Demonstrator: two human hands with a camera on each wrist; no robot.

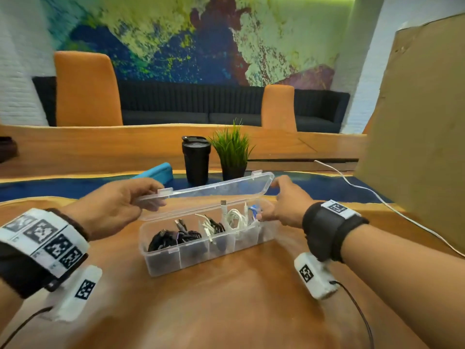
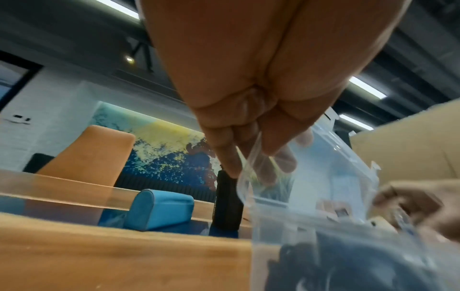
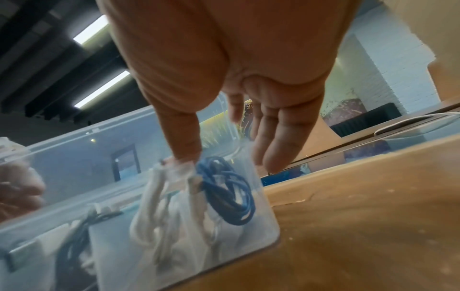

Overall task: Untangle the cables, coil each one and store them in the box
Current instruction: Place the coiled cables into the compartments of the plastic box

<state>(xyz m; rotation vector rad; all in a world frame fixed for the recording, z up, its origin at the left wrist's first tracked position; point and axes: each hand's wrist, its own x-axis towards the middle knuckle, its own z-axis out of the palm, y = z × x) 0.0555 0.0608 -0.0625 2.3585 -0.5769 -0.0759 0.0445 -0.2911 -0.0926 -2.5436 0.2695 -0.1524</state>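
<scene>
We pinch the half-raised lid [image 1: 208, 190] at its left end with our left hand [image 1: 118, 205]; our right hand [image 1: 284, 205], fingers loose, steadies the cable box [image 1: 201, 258] at its right end.

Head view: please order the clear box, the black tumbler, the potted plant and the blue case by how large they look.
1. clear box, nearest to the camera
2. and 3. black tumbler and potted plant: look alike, not ranked
4. blue case, partly hidden behind the left hand

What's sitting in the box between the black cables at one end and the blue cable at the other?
In the head view, between the black cables and the blue cable lie a mixed black-and-white bundle and a coiled white cable, in the clear box.
</scene>
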